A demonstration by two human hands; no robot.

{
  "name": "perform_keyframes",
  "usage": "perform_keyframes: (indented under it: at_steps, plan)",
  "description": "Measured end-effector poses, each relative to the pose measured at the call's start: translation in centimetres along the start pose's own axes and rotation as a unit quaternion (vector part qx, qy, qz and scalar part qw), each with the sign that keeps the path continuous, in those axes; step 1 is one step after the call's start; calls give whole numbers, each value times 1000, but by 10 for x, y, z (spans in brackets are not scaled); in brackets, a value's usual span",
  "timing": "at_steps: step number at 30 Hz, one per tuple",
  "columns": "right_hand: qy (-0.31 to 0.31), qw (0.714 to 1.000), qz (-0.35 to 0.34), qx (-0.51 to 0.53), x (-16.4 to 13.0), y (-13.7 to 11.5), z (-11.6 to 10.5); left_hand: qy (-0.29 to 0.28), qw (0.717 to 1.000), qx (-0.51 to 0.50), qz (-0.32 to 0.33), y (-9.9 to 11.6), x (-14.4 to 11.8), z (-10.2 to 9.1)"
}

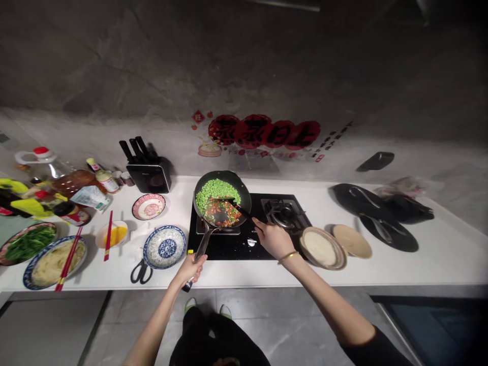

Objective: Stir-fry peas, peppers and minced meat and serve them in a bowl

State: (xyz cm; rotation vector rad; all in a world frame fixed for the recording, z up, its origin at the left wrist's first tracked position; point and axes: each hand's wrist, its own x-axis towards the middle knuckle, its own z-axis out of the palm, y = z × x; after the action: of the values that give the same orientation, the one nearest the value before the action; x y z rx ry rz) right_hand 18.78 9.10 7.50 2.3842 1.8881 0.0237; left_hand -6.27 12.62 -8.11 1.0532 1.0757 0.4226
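Observation:
My left hand (190,268) is closed round the handle of a dark frying pan (247,195), which sits over the left burner of the black gas stove (229,249). In the pan, bright green peas (217,190) fill the far and left side, and a chopped red and orange mix (224,213) lies toward the near right. My right hand (272,238) grips the dark handle of a spatula (244,211). Its blade rests among the food, and its lower edge is hidden there.
Left of the stove are a blue-patterned plate (165,247), scissors (141,272), a bowl of yellow egg (112,235), a noodle bowl (57,262), green vegetables (30,243) and a knife block (148,175). On the right stand a bowl of white food (322,247) and dark lids (389,234).

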Motion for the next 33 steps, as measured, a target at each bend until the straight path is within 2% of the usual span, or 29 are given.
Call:
perform_keyframes:
  at_steps: [4, 9, 12, 14, 19, 22, 25, 30, 33]
  plan:
    - [-25, 999, -13, 28, 5, 11, -3, 5, 1000, 2, -8, 3, 0, 1]
    - [-76, 997, -14, 6, -5, 38, -40, 2, 1000, -8, -17, 7, -3, 1]
    - [-97, 994, -38, -33, -5, 39, -51, 3, 1000, -5, -17, 7, -4, 1]
    - [-85, 995, -47, -35, -1, 33, -46, 6, 1000, -2, -17, 7, -4, 2]
    - [-12, 1000, -14, 2, 7, 12, -17, 4, 1000, 5, -12, 8, -3, 2]
    - [-9, 999, -42, -2, 6, 2, -8, 3, 1000, 3, -9, 7, -2, 2]
    - [-33, 997, -67, -18, 0, 7, -14, -1, 1000, 2, -3, 7, -1, 1]
    - [-67, 996, -45, -41, -11, 32, -40, 1, 1000, -6, -12, 7, -2, 2]
    - [-87, 993, -65, -49, -12, 30, -39, -1, 1000, -2, -15, 7, -2, 2]
